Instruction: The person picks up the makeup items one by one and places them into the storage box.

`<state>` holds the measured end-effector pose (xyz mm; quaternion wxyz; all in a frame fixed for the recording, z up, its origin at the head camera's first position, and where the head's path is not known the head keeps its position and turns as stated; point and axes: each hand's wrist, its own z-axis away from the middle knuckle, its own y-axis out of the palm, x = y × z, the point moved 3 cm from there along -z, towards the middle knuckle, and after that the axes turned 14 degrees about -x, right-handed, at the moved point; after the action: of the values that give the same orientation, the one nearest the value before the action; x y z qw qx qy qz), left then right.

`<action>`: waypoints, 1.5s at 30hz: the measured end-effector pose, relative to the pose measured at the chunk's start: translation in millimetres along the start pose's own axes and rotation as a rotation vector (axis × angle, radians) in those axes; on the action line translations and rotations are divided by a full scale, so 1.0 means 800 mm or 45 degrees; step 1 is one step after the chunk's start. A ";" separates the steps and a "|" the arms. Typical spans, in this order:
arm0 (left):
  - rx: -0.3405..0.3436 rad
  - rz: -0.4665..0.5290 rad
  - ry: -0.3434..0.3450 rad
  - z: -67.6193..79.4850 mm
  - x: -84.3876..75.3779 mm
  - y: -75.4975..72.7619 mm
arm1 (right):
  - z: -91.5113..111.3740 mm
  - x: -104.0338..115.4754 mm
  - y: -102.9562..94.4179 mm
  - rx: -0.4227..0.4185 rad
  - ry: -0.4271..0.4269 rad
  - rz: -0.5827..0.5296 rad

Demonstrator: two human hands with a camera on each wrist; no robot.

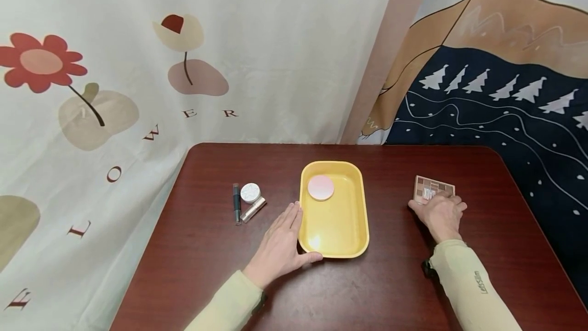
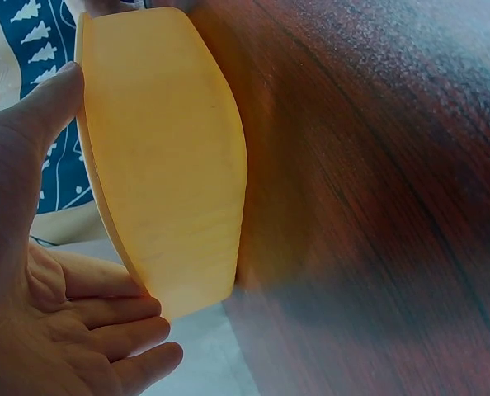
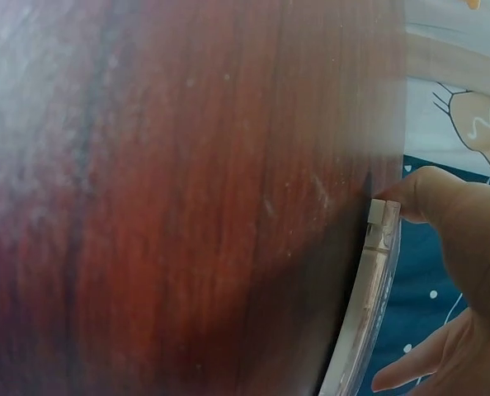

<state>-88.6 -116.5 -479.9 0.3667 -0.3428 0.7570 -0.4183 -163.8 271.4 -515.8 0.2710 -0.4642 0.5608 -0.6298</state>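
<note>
My left hand [image 1: 281,246] lies along the left side of a yellow tray [image 1: 366,218], its fingers straight and its thumb at the near-left corner. In the left wrist view, the thumb and fingers touch the rim of the tray [image 2: 162,165]. A round pink compact [image 1: 320,188] lies inside the tray, toward its far left. Over at the right, my right hand [image 1: 441,216] spans the near side of an eyeshadow palette [image 1: 423,186], thumb at its left corner and fingers at its right. The right wrist view shows the palette [image 3: 362,309] edge-on with the thumb against its end.
Left of the tray lie a dark slim pencil-like stick [image 1: 236,204], a round white marbled case [image 1: 250,193] and a metallic lipstick-like tube [image 1: 253,210]. All stand on a dark red-brown wooden table [image 1: 197,259]. Printed curtains [image 1: 285,55] hang behind its far edge.
</note>
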 end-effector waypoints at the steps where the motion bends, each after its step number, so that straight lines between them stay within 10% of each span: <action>1: 0.003 -0.002 -0.001 0.000 0.000 0.000 | 0.000 -0.001 0.000 -0.006 -0.004 -0.003; 45: 0.019 -0.004 -0.029 0.001 -0.001 0.001 | 0.029 0.025 -0.029 -0.188 -0.184 -0.261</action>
<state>-88.0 -116.1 -480.3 0.3771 -0.3460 0.7492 -0.4205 -147.1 248.8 -489.7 0.2101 -0.5818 0.5342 -0.5763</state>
